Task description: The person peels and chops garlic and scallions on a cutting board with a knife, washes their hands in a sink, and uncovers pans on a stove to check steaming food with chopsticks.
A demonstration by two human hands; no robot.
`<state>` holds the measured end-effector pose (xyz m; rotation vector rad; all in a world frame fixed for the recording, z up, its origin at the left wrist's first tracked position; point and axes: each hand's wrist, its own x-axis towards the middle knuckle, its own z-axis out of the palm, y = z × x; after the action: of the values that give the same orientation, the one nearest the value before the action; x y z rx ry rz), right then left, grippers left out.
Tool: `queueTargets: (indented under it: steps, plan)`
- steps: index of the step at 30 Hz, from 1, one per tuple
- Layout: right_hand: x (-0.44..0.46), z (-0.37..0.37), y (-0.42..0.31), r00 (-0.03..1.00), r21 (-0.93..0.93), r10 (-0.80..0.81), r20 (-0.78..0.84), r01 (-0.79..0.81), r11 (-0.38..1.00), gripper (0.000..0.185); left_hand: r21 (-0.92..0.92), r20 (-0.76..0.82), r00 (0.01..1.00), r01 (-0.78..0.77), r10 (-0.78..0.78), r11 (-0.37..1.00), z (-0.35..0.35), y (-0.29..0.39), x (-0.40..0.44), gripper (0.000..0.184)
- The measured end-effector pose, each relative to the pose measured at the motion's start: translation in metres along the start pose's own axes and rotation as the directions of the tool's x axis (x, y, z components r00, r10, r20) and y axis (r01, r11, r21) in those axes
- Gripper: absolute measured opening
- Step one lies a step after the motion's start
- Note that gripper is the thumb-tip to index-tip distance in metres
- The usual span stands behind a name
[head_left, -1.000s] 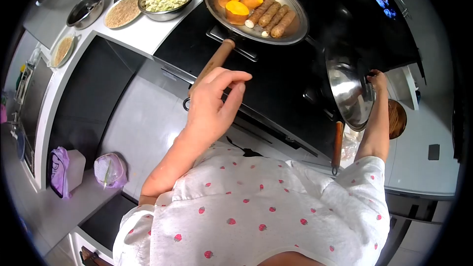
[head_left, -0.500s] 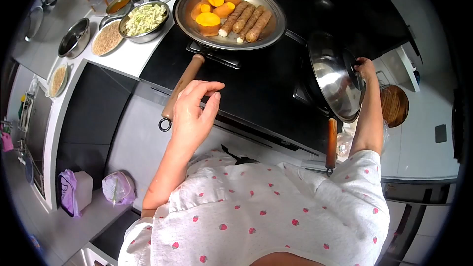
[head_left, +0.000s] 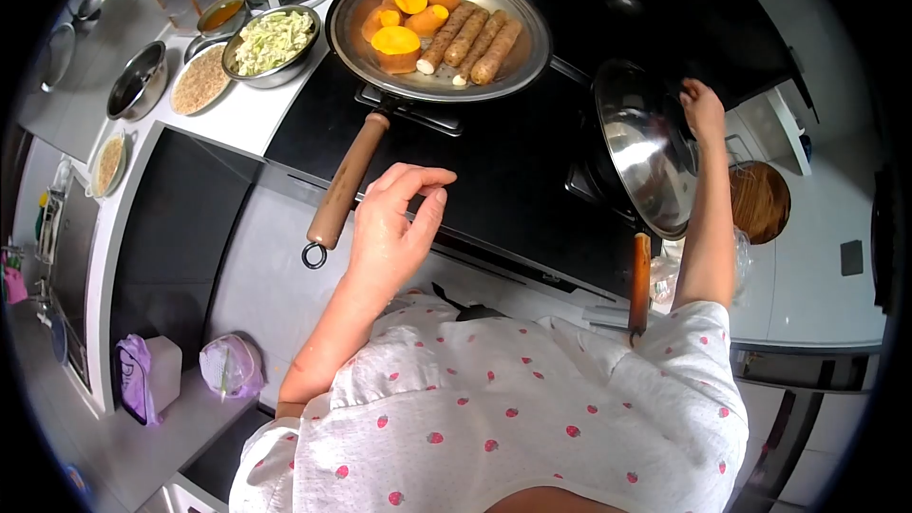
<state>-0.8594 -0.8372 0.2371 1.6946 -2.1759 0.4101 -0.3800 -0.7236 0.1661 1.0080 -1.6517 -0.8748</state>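
Note:
My left hand (head_left: 394, 214) hovers in front of the stove, just right of the brown wooden handle of a steel frying pan (head_left: 348, 62). Its fingers are bent, with a gap to the thumb and nothing between them. Cut sweet potatoes (head_left: 395, 47) and several brown-skinned yam pieces (head_left: 472, 43) lie in that pan. At the right, my right hand (head_left: 702, 112) is just beyond the knob side of a shiny domed lid (head_left: 638, 147), its fingers bent and seemingly off the knob. The lid sits over a dark pan with an orange wooden handle (head_left: 639, 275).
On the left counter are a bowl of chopped cabbage (head_left: 275, 38), a plate of pale brown grains or crumbs (head_left: 201, 81) and a steel bowl (head_left: 138, 81). A round wooden board (head_left: 760, 202) and a clear plastic bag (head_left: 670, 275) are at the right. Both pan handles stick out past the stove's front edge.
My right hand has moved up and away from the lid's knob, while the lid has stayed in place. My left hand has shifted slightly right and down, still holding nothing.

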Motion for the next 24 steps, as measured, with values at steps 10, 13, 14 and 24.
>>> queueTargets:
  steps: [10, 13, 14, 24]
  plan:
    - [-0.008, 0.024, -0.213, 0.913, 0.232, -0.375, 0.16, 0.335, 0.913, 0.029, -0.103, 0.076, 0.99, -0.109, 0.117, 0.989, -0.04, 0.03, 0.016, 0.014]
    - [-0.004, 0.043, -0.239, 0.902, 0.167, -0.323, 0.287, 0.284, 0.944, 0.039, -0.098, 0.012, 0.991, -0.13, 0.131, 0.987, -0.057, 0.016, 0.022, 0.015]
    - [-0.003, 0.051, -0.242, 0.899, 0.16, -0.317, 0.301, 0.28, 0.946, 0.04, -0.061, 0.0, 0.993, -0.115, 0.115, 0.991, -0.063, 0.013, 0.025, 0.015]
    - [0.001, 0.078, -0.264, 0.903, 0.039, -0.26, 0.342, 0.263, 0.964, 0.051, -0.11, 0.13, 0.99, 0.068, -0.053, 0.992, -0.079, -0.025, 0.049, 0.014]
